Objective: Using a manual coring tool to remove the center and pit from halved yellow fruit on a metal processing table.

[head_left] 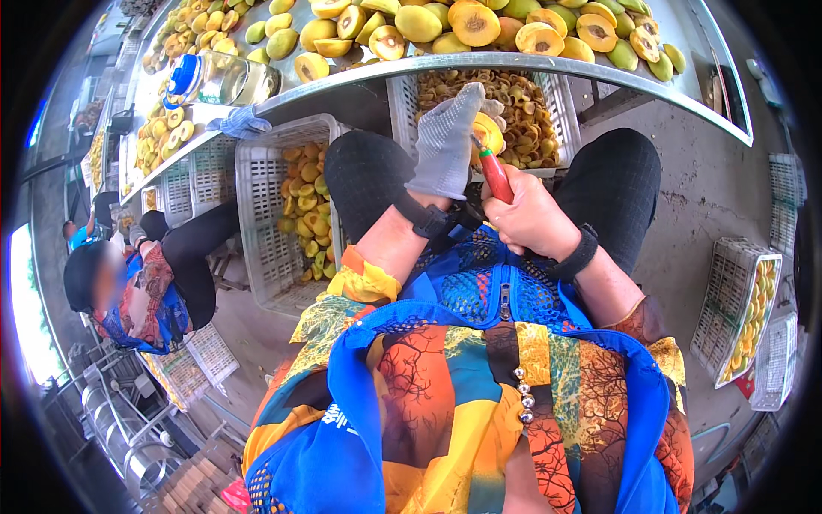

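My left hand (pixel 441 146), in a grey knitted glove, holds a yellow peach half (pixel 488 133) above the crate between my knees. My bare right hand (pixel 533 218) is wrapped round the red handle of a small pitting tool (pixel 496 177). Its metal end meets the fruit's near side; the very tip is hidden. Below the hands, a white plastic crate (pixel 563 120) holds a heap of brownish cut pieces (pixel 522 111). Just beyond, halved and whole peaches (pixel 475 24) lie on the metal table (pixel 411 62).
Left of my knee stands a white crate (pixel 257 231) of peach halves. A blue-lidded jar (pixel 244 81) and a grey-blue glove (pixel 241 122) lie by the table edge. A co-worker (pixel 150 291) sits at left. Another filled crate (pixel 719 300) stands at right.
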Tool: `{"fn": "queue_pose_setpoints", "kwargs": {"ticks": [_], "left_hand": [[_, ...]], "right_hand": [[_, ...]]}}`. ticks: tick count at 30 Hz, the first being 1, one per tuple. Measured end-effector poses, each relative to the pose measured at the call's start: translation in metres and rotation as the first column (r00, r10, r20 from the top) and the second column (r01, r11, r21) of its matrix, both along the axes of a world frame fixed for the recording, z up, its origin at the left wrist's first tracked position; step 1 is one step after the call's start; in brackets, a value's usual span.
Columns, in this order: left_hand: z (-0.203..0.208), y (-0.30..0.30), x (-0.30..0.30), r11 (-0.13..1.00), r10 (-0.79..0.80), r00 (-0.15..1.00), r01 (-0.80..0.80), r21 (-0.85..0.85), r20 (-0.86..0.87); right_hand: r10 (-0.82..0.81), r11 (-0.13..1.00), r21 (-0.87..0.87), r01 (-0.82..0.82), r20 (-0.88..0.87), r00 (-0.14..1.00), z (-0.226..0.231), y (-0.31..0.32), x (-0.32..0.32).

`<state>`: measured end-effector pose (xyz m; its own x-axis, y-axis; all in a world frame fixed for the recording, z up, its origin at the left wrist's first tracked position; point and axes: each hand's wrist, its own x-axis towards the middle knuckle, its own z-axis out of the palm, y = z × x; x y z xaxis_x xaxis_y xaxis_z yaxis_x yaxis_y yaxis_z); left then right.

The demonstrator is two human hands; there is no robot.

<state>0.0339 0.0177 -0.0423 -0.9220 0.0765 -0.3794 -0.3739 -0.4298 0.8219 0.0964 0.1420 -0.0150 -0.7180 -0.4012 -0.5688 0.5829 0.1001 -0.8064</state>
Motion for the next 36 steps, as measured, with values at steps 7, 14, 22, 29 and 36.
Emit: {"fn": "queue_pose_setpoints", "kwargs": {"ticks": [7,14,22,29,36], "left_hand": [[0.005,0.006,0.0,0.982,0.074,0.991,-0.091,-0.163,-0.108],[-0.002,0.001,-0.002,0.989,0.042,0.979,-0.069,0.129,0.202],[-0.008,-0.002,-0.003,0.96,-0.025,0.985,-0.025,-0.279,-0.173],[-0.002,-0.029,-0.012,0.95,-0.282,0.939,0.244,-0.195,-0.195],[0.0,-0.029,-0.015,0.939,-0.308,0.92,0.254,0.231,0.241]], "right_hand": [[-0.066,0.984,-0.147,0.101,0.229,0.971,0.009,-0.004,0.001],[0.024,0.996,0.091,-0.008,-0.173,0.985,0.0,-0.006,0.002],[-0.06,0.981,-0.155,0.116,0.327,0.943,0.009,-0.008,-0.007],[0.007,0.973,-0.22,0.067,0.321,0.947,0.006,-0.005,-0.014],[0.042,0.999,0.005,-0.043,0.058,0.997,-0.006,-0.015,-0.004]]}}
